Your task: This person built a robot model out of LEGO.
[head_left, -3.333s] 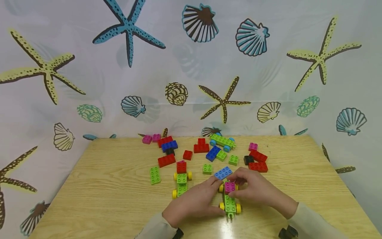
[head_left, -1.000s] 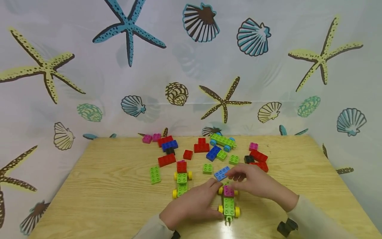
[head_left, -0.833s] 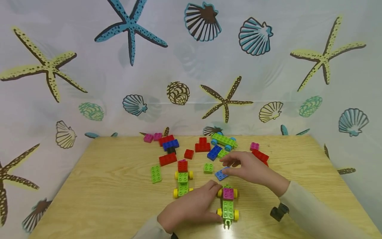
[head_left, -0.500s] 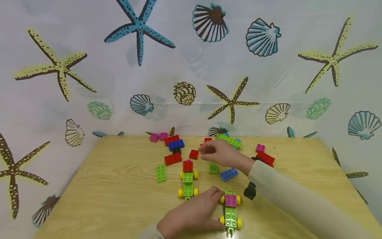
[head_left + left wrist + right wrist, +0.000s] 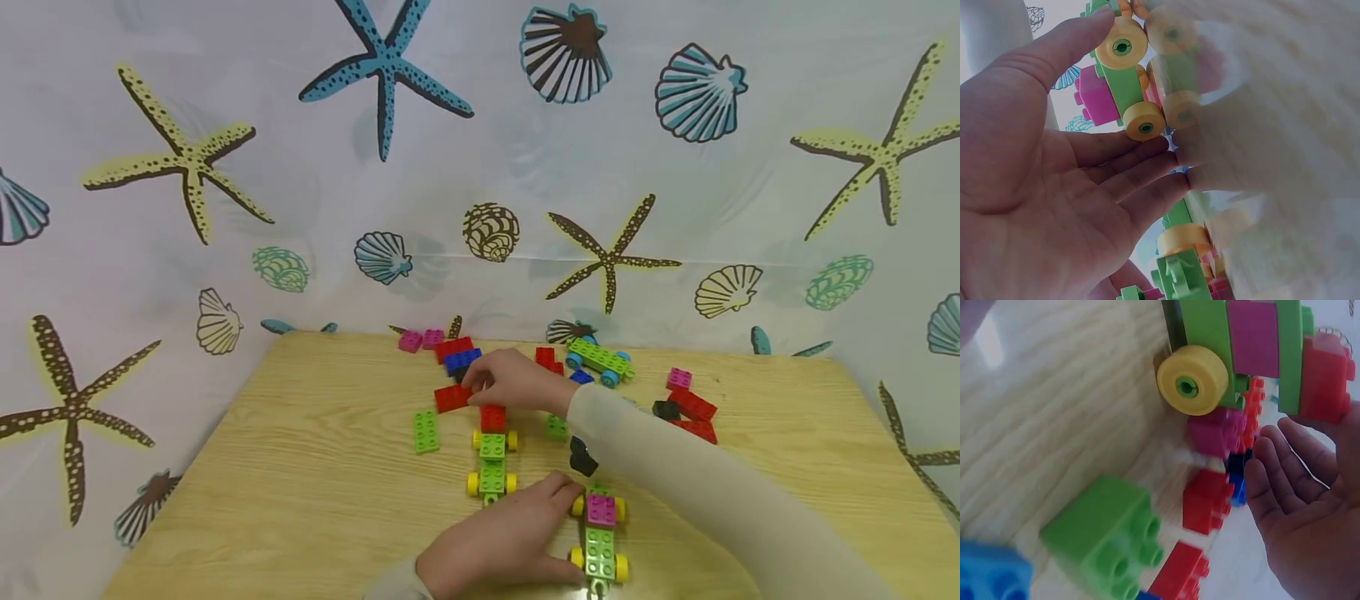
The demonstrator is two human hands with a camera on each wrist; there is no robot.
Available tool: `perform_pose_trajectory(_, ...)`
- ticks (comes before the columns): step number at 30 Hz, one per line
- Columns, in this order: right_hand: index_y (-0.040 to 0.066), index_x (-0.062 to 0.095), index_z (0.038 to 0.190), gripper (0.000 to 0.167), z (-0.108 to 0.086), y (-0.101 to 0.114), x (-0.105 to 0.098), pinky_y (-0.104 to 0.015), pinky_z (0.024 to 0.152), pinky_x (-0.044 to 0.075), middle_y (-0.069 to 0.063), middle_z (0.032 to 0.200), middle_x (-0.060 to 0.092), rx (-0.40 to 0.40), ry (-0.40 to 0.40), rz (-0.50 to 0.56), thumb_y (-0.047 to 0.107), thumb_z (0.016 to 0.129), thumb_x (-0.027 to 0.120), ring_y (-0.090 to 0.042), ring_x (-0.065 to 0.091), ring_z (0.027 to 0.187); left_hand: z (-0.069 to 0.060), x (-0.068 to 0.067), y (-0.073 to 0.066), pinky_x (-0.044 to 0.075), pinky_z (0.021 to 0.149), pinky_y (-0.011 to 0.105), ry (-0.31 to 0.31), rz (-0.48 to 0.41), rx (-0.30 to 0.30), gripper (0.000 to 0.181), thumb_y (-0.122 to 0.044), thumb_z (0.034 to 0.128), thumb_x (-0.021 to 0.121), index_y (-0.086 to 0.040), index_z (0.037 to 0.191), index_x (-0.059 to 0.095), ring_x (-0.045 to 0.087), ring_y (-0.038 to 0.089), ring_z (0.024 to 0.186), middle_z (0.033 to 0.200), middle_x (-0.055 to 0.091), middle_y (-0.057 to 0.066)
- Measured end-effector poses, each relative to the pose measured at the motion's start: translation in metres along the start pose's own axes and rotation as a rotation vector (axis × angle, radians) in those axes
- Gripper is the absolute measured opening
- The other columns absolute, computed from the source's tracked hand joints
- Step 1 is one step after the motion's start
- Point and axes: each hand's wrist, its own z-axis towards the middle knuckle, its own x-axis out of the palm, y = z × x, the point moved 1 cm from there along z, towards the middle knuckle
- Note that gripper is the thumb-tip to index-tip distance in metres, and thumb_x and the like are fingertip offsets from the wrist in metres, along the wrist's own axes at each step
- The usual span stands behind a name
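Nearest on the desk (image 5: 315, 467), a green wheeled car (image 5: 599, 552) with a magenta brick (image 5: 601, 510) towards its far end. At the car's left side, the left hand (image 5: 502, 537), fingers loosely extended and clasping nothing, thumb and forefinger against two yellow wheels (image 5: 1143, 122). Likely light, stiff and hardly fragile, though smooth (apt to roll away if nudged lengthwise). Best taken by the flanks of the green base, between the axles, clear of the wheels. A little farther off and to the left, a second green car (image 5: 492, 477), a red brick (image 5: 492, 419) mounted at the far end: probably just as rigid and easiest to pinch by two opposite faces. Over that end, the right hand (image 5: 513, 379), fingers slack and bent, apparently carrying nothing; contact with the red brick impossible to tell. Beyond, loose bricks (image 5: 452, 398) in red, blue and pink, then a blue-wheeled base (image 5: 600, 356) near the back edge, before a cloth (image 5: 450, 183) printed with starfish and shells.
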Motion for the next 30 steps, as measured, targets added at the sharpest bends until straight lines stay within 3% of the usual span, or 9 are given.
perform_pose_trajectory(9,0.013,0.079,0.128,0.026,0.015,0.023,0.017,-0.031,0.1,0.062,-0.001,0.119,0.079,-0.033,0.063,-0.101,0.025,0.106,0.08,-0.015,0.069,0.107,-0.003,0.001,0.001,0.052,0.127,0.037,-0.014,0.001,-0.002,0.102,-0.067,0.0951,0.082,-0.021,0.174,0.037,0.052,0.013,0.157,0.179,0.041,-0.003)
perform_pose_trajectory(15,0.009,0.077,0.134,0.034,0.022,0.031,0.009,-0.036,0.112,0.06,-0.006,0.132,0.078,-0.083,0.098,-0.109,0.023,0.104,0.083,-0.02,0.071,0.122,-0.002,0.002,0.002,0.053,0.125,0.034,-0.009,0.016,0.018,0.095,-0.065,0.0963,0.082,-0.017,0.169,0.044,0.057,0.012,0.15,0.172,0.048,-0.001)
perform_pose_trajectory(23,0.013,0.072,0.148,0.047,0.033,0.04,0.011,-0.04,0.122,0.055,-0.005,0.15,0.072,-0.067,0.196,-0.15,0.024,0.103,0.084,-0.023,0.065,0.138,-0.007,0.0,-0.005,0.056,0.122,0.037,0.054,-0.026,-0.074,0.096,-0.071,0.091,0.084,-0.023,0.166,0.048,0.06,0.009,0.138,0.163,0.054,-0.009)
perform_pose_trajectory(30,0.019,0.07,0.152,0.057,0.043,0.04,0.021,-0.035,0.118,0.056,0.001,0.153,0.068,-0.098,0.246,-0.212,0.028,0.099,0.088,-0.021,0.063,0.139,-0.011,-0.003,-0.006,0.054,0.125,0.038,0.07,-0.035,-0.064,0.097,-0.072,0.0929,0.081,-0.021,0.168,0.047,0.06,0.01,0.14,0.164,0.052,-0.008)
